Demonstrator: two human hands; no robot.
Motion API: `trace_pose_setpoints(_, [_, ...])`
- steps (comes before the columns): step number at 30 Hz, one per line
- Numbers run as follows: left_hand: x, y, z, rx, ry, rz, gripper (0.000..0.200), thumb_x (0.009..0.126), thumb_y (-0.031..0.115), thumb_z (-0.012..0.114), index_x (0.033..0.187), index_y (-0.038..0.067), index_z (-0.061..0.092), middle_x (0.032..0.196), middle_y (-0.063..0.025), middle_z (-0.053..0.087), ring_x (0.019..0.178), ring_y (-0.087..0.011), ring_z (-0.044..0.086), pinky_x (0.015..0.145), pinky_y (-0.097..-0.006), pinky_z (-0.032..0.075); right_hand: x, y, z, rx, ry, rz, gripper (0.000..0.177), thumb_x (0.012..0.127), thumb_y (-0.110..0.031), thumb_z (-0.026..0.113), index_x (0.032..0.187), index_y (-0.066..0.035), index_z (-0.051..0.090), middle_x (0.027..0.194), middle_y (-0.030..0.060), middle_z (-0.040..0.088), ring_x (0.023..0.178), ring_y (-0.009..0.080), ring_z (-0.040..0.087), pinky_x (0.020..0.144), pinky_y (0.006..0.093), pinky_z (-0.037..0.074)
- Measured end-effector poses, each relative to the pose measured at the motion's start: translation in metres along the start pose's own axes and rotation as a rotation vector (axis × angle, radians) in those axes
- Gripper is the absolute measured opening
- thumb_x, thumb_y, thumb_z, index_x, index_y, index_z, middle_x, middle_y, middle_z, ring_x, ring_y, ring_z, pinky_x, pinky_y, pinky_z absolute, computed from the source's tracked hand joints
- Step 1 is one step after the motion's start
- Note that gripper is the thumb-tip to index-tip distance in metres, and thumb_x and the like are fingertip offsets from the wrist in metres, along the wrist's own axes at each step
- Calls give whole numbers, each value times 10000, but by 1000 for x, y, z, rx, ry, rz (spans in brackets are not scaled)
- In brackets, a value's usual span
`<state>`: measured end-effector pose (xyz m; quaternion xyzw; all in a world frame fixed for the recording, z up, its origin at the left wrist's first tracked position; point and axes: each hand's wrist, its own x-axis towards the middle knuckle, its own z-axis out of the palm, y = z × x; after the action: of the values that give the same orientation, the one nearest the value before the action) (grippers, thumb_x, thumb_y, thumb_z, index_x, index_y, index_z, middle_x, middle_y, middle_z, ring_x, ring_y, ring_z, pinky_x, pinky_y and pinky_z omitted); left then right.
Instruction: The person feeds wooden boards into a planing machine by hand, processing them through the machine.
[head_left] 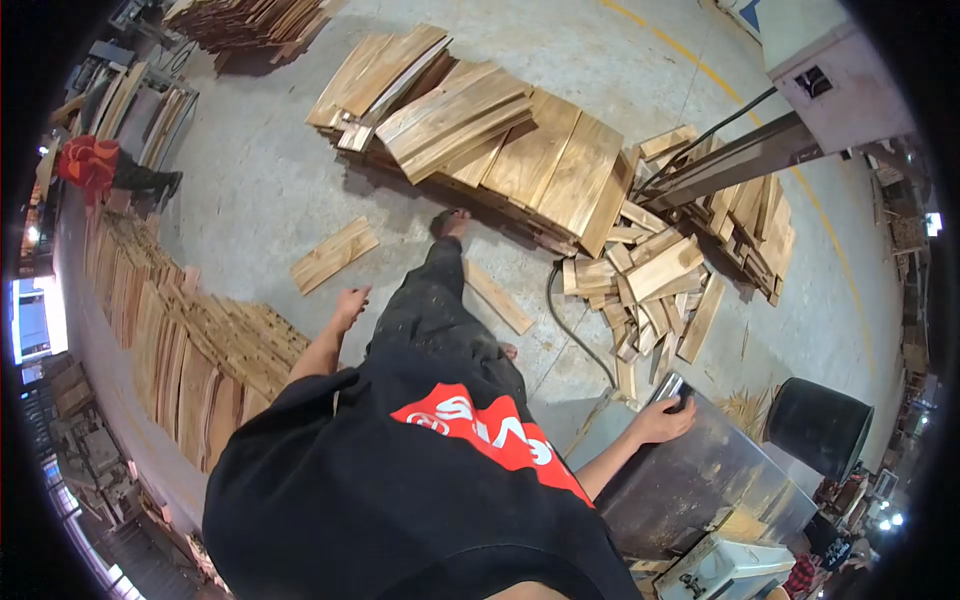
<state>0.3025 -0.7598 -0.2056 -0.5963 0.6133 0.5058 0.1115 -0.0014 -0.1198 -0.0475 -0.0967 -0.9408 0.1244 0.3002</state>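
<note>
My left hand (pixel 352 306) hangs beside my leg over the concrete floor, its fingers loosely curled; nothing can be made out in it. A loose board (pixel 335 255) lies on the floor just beyond it. On the right, my right hand (pixel 665 418) is at the corner of a dark, dusty metal table (pixel 700 470), with its fingers around a small dark object (pixel 683 397) that is too small to name. Another board (pixel 497 296) lies on the floor beside my foot.
Stacked wooden panels (pixel 550 150) stand ahead, with a pile of offcuts (pixel 650 275) to their right. A long row of boards (pixel 190 350) is on the left. A person in red (pixel 88 165) is at far left. A black bin (pixel 820 425) stands beyond the table.
</note>
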Motion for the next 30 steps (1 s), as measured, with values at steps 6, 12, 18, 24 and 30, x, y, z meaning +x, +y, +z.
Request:
trace_pose_setpoints(6, [73,48,-9,-529,-192,-287,922,930,771,571,1533,73,545,1406,-132,688,1238,-313,643,1050,-553,446,-11,-195,131,558,-523,20,371,1025,-193,690,1332,14,659,1224,175,738,1124,332,699,970,439,535])
trace_pose_setpoints(12, [191,145,6,-654,-293,-323,1101,841,855,643,1572,45,498,1509,-139,616,1359,-298,577,1066,-533,457,29,-428,313,658,-1403,-37,455,991,-319,785,1302,1,695,1114,162,789,1030,180,739,866,329,574])
trace_pose_setpoints(18, [344,260,6,-646,-37,-191,1110,829,837,672,1591,54,478,1570,-158,550,1459,-328,479,1108,-580,411,71,-633,597,635,-1242,-36,490,962,-413,815,1225,-7,740,1098,126,789,1015,190,737,888,324,574])
trace_pose_setpoints(24, [419,262,45,-1040,-99,-189,870,967,609,705,1590,50,469,1547,-121,562,1435,-284,517,1185,-449,407,76,-737,764,448,-1501,-3,753,924,-560,806,1428,-21,653,1392,153,692,1297,238,641,1083,366,500])
trace_pose_setpoints(30, [412,252,58,-1274,-78,-268,758,993,500,719,1561,51,495,1493,-109,613,1349,-273,601,1130,-426,486,83,-747,756,395,-1848,290,978,911,-726,703,1606,-70,496,1663,125,468,1536,265,417,1262,390,300])
